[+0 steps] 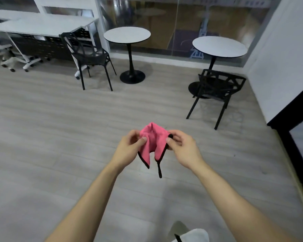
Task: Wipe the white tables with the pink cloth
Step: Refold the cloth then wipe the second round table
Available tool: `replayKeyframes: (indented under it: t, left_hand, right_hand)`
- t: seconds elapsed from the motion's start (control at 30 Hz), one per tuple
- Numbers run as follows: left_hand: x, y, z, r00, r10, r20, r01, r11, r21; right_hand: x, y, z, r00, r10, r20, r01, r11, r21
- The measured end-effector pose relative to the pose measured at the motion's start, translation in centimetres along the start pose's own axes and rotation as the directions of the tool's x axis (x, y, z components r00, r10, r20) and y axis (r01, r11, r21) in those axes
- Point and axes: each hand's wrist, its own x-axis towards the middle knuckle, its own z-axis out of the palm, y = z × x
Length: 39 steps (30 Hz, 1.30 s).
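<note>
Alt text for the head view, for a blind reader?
Left hand and right hand pinch a black-trimmed pink cloth above a grey floor. Ahead: left round white table beside a black chair, right round white table beside another black chair.

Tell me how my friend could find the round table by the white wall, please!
Look at the big glass wall at the back; two round white tables on black stems stand before it. Yours is the right-hand table, nearest the white side wall. Unlike the other table, a black chair in front hides part of its base.
</note>
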Motion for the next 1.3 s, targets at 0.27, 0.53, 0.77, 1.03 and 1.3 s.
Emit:
replayKeyframes:
  t: [0.27,0.53,0.77,1.03,1.3]
  left_hand:
    - [12.9,1.0,-5.2,0.993,0.121,0.017,-0.108,0.808,0.579]
    - [27.5,6.6,-7.0,0.998,0.046,0.039,-0.06,0.829,0.556]
    - [38.4,12.0,-6.5,0.997,0.04,-0.072,-0.034,0.997,0.076]
    - [53.8,14.0,-8.0,0.998,0.023,-0.055,-0.024,1.0,-0.018]
    - [69.1,14.9,-8.8,0.989,-0.06,0.132,0.096,0.955,-0.282]
  right_hand:
    - [11.9,0.4,-4.6,0.974,0.05,-0.22,-0.081,0.988,-0.132]
    - [27.6,-0.9,-10.0,0.981,-0.006,-0.193,-0.007,0.998,-0.063]
    - [41.2,-5.6,-13.5,0.976,-0.118,-0.184,0.104,0.991,-0.087]
    - [55.1,-9.1,-14.0,0.974,-0.131,-0.187,0.111,0.987,-0.115]
    - [69.6,-10.3,-13.1,0.965,-0.091,-0.247,0.026,0.966,-0.256]
